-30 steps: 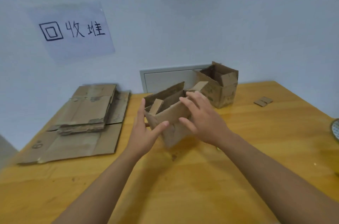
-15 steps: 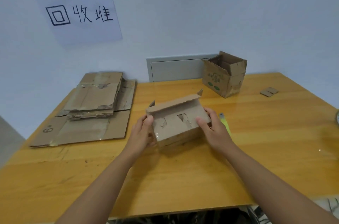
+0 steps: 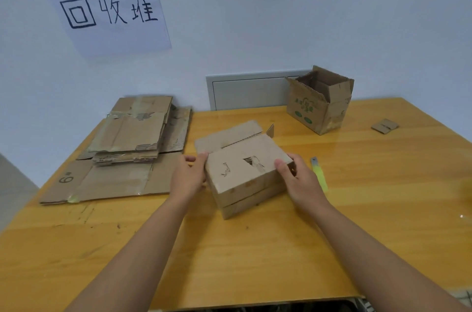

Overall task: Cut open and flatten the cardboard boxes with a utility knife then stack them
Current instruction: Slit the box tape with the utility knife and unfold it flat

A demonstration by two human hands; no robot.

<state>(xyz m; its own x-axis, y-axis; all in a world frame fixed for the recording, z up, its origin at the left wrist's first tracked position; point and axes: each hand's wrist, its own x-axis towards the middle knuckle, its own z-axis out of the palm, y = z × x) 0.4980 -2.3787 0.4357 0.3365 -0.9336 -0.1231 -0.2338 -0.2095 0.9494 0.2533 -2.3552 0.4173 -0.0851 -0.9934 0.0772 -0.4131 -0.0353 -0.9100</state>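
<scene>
The left hand (image 3: 189, 177) grips the left end of a small cardboard box (image 3: 244, 170), thumb on the top face and fingers curled round the far corner. The right hand (image 3: 300, 180) holds the right end the same way, thumb on the top edge and fingers wrapped over the side. The box sits on the wooden table (image 3: 255, 260) at the centre of the view, its upper face torn with two ragged holes and one flap lying open toward 12 o'clock.

Just beside the right hand, at 3 o'clock from the box, lies what looks like a yellow-green utility knife (image 3: 319, 175), partly hidden by the hand. At 1 o'clock stands a second open box (image 3: 319, 102) with green print, against the wall. At 10 o'clock a stack of flattened cardboard (image 3: 127, 148) lies at the table's left edge.

A small cardboard scrap (image 3: 385, 126) rests at 2 o'clock, well apart. On the pale wall hang a handwritten paper sign (image 3: 107, 10) and a white panel (image 3: 247, 91).
</scene>
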